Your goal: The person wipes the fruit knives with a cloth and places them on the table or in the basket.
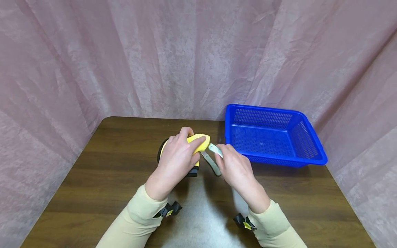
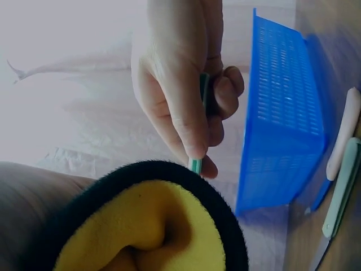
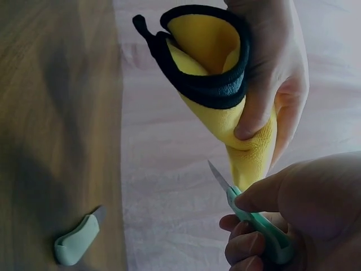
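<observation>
My left hand (image 1: pixel 177 156) grips a folded yellow cloth (image 1: pixel 198 138) with black edging. In the right wrist view the cloth (image 3: pixel 220 121) is bunched under the thumb, its upper end opening into a black-rimmed loop and its lower end narrowing to a point. My right hand (image 1: pixel 235 167) holds a small knife (image 3: pixel 254 217) by its mint-green handle, fingers curled round it. The bare blade points up, close beside the cloth's narrow end. A second knife (image 1: pixel 211 163) with a grey-green handle lies on the table between the hands.
A blue perforated plastic basket (image 1: pixel 276 159) stands at the right rear of the brown wooden table (image 1: pixel 124 137). Near it lies a pale pink handle-shaped thing (image 2: pixel 344 132), beside the second knife. Pink curtains (image 1: pixel 173 62) hang behind the table and at its sides.
</observation>
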The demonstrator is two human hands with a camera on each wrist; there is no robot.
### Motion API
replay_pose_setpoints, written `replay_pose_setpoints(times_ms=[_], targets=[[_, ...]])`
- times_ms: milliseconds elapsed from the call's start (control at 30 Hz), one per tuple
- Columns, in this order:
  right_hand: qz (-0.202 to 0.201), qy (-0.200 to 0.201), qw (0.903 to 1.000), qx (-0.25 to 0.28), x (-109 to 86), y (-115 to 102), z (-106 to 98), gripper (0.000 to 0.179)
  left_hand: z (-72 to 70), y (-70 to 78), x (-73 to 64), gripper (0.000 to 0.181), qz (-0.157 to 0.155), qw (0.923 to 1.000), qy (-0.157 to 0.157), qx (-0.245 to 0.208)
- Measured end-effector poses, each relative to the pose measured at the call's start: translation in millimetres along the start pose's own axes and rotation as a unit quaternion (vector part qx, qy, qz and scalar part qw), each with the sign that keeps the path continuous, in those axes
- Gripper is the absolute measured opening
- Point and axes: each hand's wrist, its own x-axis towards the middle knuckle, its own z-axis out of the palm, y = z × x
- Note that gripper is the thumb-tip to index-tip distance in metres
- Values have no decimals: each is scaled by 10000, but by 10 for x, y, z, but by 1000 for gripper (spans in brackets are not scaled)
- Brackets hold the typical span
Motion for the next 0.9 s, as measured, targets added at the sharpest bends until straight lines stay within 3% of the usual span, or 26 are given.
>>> replay_pose_setpoints(times_ms=[267, 900], targets=[[74, -1, 10000, 49, 2, -33, -106, 21, -29, 21, 7, 52, 89, 9999, 28, 122], [-248, 91, 9996, -73, -18, -59, -129, 20, -29, 9, -25, 53, 244, 9995, -77, 173]])
